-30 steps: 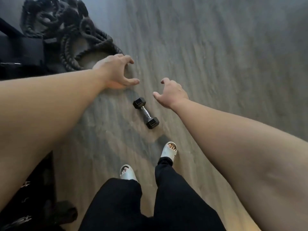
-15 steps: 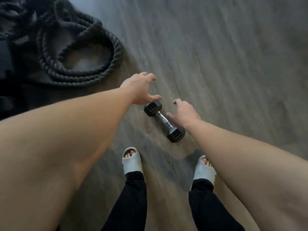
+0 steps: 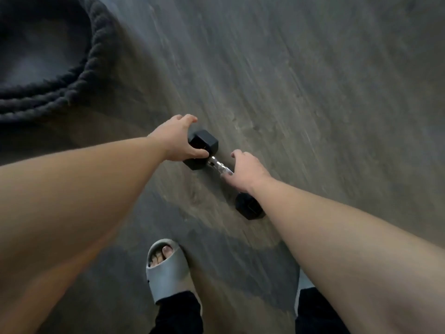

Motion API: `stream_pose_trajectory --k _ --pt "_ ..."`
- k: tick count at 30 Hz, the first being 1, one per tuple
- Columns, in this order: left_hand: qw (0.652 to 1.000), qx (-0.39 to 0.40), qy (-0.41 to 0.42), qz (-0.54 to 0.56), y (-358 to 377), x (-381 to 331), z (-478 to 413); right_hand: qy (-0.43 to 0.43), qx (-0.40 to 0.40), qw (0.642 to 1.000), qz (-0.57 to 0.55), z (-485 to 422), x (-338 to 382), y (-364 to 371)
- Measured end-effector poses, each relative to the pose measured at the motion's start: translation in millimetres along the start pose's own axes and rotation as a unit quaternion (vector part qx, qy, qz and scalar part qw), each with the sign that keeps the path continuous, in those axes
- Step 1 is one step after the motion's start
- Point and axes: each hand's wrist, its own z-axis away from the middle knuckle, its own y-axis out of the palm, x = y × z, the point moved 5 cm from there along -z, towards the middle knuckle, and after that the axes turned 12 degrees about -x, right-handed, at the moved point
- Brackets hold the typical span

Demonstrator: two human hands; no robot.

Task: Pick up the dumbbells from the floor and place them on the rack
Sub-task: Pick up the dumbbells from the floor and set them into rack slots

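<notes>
A black hex dumbbell (image 3: 249,206) with a chrome handle lies slantwise on the grey wood-look floor (image 3: 313,104). My left hand (image 3: 175,141) cups its far head, thumb pressed across the head's near face and fingers curled over the far side. My right hand (image 3: 248,172) hovers over the near part of the handle, thumb tip touching the chrome bar, fingers spread and raised off it. The near head shows just below my right wrist. No rack is in view.
A thick dark coiled rope (image 3: 79,75) lies on the floor at the upper left. My feet in grey slide sandals (image 3: 166,268) and black trousers stand just short of the dumbbell; the right sandal (image 3: 304,283) is mostly hidden by my forearm.
The view has dropped closer to the floor. Both hands have come down onto the dumbbell: the left now wraps its far head, the right has reached the handle.
</notes>
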Motion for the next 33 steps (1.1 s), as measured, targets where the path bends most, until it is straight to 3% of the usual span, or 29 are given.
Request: stream_pose_trajectory --k 7,20,25,33 --pt "0.999 -0.011 -0.03 0.035 61.3 6.3 -9.2 0.002 0.037 0.999 0.015 -12.3 -14.4 43.1" --pt "0.998 -0.026 -0.032 0.052 50.7 4.7 -5.8 0.004 0.054 0.999 -0.003 -22.1 7.0 38.8" --pt "0.998 -0.042 -0.031 0.04 -15.9 5.5 17.5 -0.017 0.033 0.999 0.009 2.1 55.3 -2.7" --pt "0.992 -0.113 -0.055 0.03 -209.7 36.9 109.6 -0.101 0.015 0.995 0.015 82.0 212.6 -112.4"
